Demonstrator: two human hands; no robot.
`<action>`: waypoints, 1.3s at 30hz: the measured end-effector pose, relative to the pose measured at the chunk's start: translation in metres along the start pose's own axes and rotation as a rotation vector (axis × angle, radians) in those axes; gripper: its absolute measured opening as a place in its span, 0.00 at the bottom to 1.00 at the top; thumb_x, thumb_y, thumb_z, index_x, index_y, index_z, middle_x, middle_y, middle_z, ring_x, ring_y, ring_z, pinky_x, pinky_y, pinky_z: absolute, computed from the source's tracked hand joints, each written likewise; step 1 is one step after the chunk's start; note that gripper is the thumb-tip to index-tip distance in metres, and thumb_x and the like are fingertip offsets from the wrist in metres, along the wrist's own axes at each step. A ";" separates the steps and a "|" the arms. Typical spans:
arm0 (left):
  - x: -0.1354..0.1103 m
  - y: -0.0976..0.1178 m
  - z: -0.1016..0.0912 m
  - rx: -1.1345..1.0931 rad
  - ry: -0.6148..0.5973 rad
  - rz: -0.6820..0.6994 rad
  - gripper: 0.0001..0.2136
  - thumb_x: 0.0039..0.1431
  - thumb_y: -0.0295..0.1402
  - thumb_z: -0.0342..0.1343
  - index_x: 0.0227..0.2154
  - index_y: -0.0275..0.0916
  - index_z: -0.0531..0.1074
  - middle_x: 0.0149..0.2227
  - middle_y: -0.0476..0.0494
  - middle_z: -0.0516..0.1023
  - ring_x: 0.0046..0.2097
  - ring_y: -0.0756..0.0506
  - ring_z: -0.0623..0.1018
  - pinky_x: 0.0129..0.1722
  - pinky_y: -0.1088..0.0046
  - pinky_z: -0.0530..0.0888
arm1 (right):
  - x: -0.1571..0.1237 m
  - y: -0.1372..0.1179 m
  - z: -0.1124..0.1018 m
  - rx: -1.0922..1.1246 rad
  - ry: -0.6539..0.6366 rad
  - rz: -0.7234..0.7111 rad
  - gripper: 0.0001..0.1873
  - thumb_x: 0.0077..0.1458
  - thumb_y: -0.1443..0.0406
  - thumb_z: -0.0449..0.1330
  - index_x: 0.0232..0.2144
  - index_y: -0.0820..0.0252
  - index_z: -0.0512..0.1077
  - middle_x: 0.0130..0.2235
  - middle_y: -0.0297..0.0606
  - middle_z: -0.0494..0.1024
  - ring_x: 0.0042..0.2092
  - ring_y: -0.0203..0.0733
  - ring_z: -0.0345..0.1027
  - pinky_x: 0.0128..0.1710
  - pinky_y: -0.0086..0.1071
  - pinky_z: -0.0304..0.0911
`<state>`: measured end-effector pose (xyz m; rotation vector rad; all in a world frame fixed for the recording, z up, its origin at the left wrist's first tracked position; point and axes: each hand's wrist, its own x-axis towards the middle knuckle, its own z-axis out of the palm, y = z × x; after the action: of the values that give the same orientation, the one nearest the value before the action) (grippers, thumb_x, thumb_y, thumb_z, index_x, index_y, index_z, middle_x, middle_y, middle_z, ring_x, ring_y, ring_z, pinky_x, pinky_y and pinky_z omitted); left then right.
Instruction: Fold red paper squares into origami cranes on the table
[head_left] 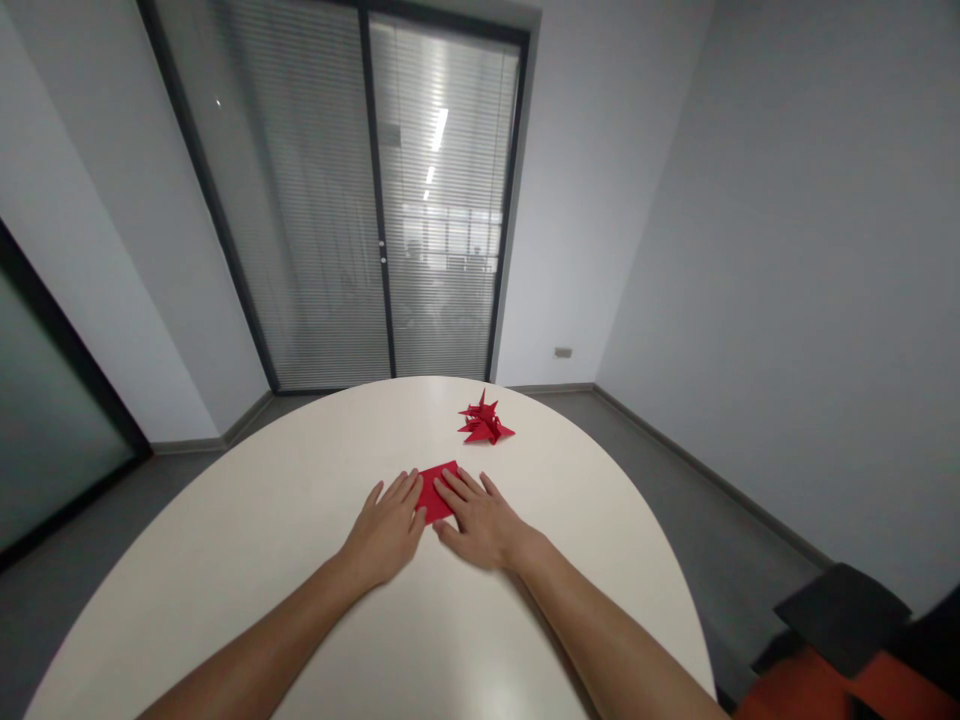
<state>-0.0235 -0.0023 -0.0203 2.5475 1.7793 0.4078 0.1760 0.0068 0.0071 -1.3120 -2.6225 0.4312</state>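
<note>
A flat piece of red paper (437,483) lies on the white oval table (300,520) in front of me. My left hand (388,530) rests flat on the paper's left edge with fingers stretched out. My right hand (478,520) lies flat on its right part, fingers spread and pressing it to the tabletop. Both hands cover part of the paper. Farther back on the table sits a small pile of folded red paper figures (484,421), apart from both hands.
The table's curved edge drops off to the right and far side onto grey floor. Glass doors with blinds (375,200) stand behind the table. A dark and orange chair (847,640) is at the lower right.
</note>
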 end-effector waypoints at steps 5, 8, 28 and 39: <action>-0.002 -0.001 -0.004 0.004 0.074 0.021 0.23 0.66 0.37 0.45 0.61 0.34 0.66 0.65 0.33 0.65 0.67 0.34 0.61 0.65 0.48 0.58 | -0.001 0.006 -0.003 0.023 0.014 -0.052 0.38 0.64 0.46 0.47 0.69 0.58 0.52 0.70 0.47 0.51 0.71 0.56 0.38 0.68 0.59 0.29; -0.003 -0.001 -0.007 -0.040 0.135 0.121 0.22 0.65 0.35 0.48 0.60 0.35 0.67 0.65 0.34 0.65 0.66 0.36 0.63 0.65 0.50 0.59 | -0.001 0.012 -0.005 -0.001 0.025 -0.064 0.34 0.64 0.51 0.50 0.69 0.52 0.52 0.71 0.45 0.48 0.71 0.58 0.38 0.67 0.61 0.32; -0.007 0.001 -0.015 -0.182 0.140 0.238 0.16 0.59 0.32 0.55 0.50 0.39 0.71 0.57 0.36 0.73 0.57 0.37 0.72 0.60 0.53 0.67 | 0.007 0.036 -0.004 0.000 0.279 -0.106 0.20 0.62 0.69 0.53 0.53 0.55 0.75 0.53 0.40 0.77 0.54 0.47 0.66 0.57 0.41 0.57; -0.002 0.007 -0.024 -0.146 0.182 0.233 0.09 0.64 0.34 0.53 0.44 0.40 0.75 0.45 0.41 0.79 0.48 0.39 0.75 0.53 0.56 0.70 | 0.001 0.019 -0.022 0.048 0.225 -0.319 0.20 0.57 0.56 0.64 0.50 0.55 0.76 0.47 0.40 0.80 0.48 0.48 0.70 0.52 0.40 0.59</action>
<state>-0.0227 -0.0106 0.0036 2.6942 1.4371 0.7671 0.1954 0.0221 0.0213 -0.8488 -2.5481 0.2761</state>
